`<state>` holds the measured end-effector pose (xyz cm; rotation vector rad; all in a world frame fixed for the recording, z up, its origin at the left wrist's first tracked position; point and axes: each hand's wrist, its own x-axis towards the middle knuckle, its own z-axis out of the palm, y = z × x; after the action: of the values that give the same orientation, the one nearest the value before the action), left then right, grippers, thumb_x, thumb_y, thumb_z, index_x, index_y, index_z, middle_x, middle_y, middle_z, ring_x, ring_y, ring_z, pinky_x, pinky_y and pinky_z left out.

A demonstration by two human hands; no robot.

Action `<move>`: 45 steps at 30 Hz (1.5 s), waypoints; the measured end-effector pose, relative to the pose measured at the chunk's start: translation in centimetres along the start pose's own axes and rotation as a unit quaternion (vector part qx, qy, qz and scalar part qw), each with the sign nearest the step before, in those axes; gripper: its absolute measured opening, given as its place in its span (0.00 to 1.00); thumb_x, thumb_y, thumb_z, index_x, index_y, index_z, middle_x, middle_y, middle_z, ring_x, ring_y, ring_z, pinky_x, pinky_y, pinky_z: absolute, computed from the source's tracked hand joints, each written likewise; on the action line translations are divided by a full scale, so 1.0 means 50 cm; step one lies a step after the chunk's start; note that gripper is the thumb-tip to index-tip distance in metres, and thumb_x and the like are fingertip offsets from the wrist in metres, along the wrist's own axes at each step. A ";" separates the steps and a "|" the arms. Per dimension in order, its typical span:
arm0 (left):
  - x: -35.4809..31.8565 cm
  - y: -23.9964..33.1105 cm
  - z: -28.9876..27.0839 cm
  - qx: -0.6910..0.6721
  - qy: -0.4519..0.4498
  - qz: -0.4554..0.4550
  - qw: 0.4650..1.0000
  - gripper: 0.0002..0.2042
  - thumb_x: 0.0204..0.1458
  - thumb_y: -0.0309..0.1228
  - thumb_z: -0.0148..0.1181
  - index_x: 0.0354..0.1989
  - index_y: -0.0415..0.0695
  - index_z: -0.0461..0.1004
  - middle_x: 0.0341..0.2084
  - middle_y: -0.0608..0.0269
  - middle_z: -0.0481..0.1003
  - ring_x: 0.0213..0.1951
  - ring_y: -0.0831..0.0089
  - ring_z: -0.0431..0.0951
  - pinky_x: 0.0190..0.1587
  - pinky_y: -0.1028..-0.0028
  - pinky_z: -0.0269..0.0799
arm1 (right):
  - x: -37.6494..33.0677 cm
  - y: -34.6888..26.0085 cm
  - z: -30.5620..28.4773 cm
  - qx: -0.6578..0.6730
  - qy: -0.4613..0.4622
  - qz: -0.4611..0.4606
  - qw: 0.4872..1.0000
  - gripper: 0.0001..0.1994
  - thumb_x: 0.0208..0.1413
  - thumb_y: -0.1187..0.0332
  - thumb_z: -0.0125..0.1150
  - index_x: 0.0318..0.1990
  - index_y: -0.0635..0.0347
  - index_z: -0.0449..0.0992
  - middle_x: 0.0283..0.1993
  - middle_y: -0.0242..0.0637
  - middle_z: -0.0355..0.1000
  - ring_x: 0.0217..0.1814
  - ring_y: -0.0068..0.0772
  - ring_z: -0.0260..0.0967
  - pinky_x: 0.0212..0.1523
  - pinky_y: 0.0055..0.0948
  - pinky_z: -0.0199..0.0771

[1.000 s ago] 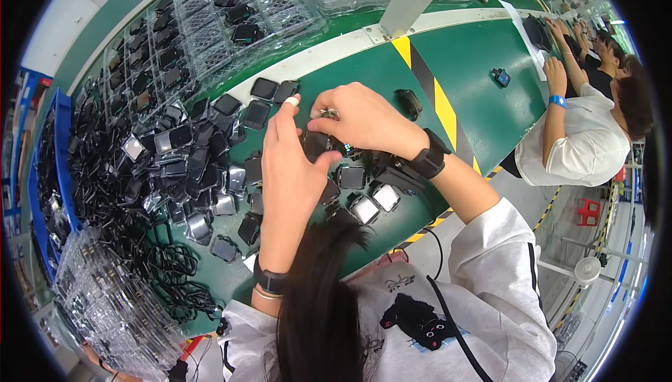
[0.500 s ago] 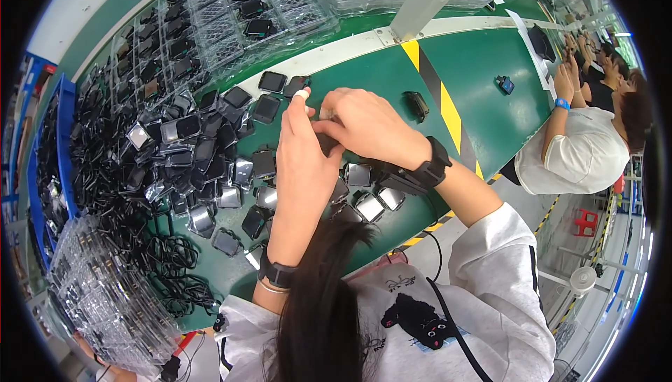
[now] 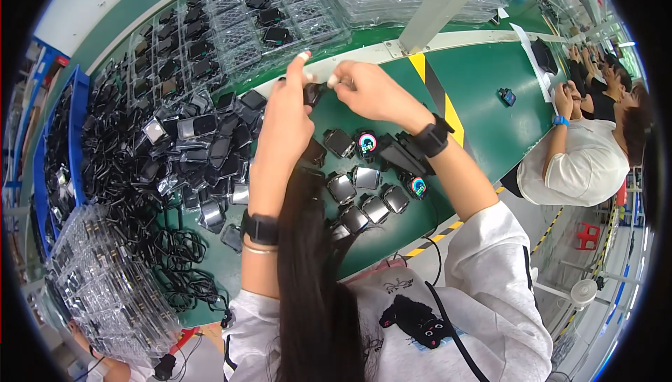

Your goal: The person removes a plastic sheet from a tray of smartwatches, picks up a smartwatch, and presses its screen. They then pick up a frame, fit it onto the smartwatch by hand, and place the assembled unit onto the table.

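Observed a dark watch [image 3: 313, 93] raised over the counter [image 3: 483, 84] near its far edge, gripped by the fingers of the left hand [image 3: 283, 119], with the index finger standing clear of the case. Found the right hand [image 3: 378, 95] just beside it, fingers curled and narrow, tips together; cannot tell whether anything thin is pinched there. Judged a two-handed step on a small part: recommend bracing the case by its rim, sparing the glass any pressure, squaring it to the right fingers before any push or pull, and working low against a drop. Advise also clearing both wrists of the loose watches [image 3: 366, 177] lying toward the near edge, two showing lit dials [image 3: 366, 144]. Checked containers next: noted clear compartment trays [image 3: 234, 28] beyond the far edge, with dark watches in several columns and none seen in a column between. Noted a blue bin [image 3: 78, 102] at the left end, holding dark pieces too jumbled to identify, and a leaning tray stack [image 3: 112, 284] at the near left corner, contents unclear through the plastic. Recorded outside any container: a heap of sleeved watches [image 3: 203, 147] toward the left end, with black cables [image 3: 175, 256] nearer the near edge.
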<state>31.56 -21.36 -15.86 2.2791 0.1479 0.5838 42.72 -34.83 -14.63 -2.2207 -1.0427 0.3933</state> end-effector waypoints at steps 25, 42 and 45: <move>-0.013 0.013 0.028 0.055 0.010 -0.031 0.998 0.35 0.36 0.16 0.66 0.57 0.32 0.57 0.40 0.43 0.74 0.44 0.47 0.72 0.47 0.58 0.69 | 0.027 0.021 0.020 -0.042 0.026 0.044 0.998 0.16 0.52 0.61 0.61 0.29 0.70 0.73 0.29 0.50 0.73 0.28 0.40 0.70 0.32 0.36 0.68; -0.111 0.052 -0.022 0.071 -0.061 -0.086 0.992 0.34 0.34 0.19 0.69 0.53 0.31 0.58 0.32 0.44 0.74 0.38 0.47 0.72 0.41 0.57 0.70 | -0.052 -0.065 0.032 0.021 -0.050 -0.073 0.996 0.08 0.52 0.69 0.58 0.29 0.66 0.70 0.26 0.47 0.70 0.28 0.45 0.68 0.30 0.37 0.67; -0.122 0.056 -0.027 0.067 -0.050 -0.077 0.994 0.34 0.35 0.18 0.68 0.53 0.31 0.58 0.32 0.44 0.74 0.38 0.47 0.72 0.40 0.57 0.69 | -0.059 -0.061 0.062 -0.084 -0.067 -0.114 0.988 0.06 0.49 0.72 0.59 0.27 0.65 0.69 0.25 0.45 0.69 0.27 0.43 0.67 0.29 0.36 0.66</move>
<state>25.31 -24.13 -15.28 2.3941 0.3187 0.3902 37.49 -34.34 -14.93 -2.2104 -1.4336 0.3692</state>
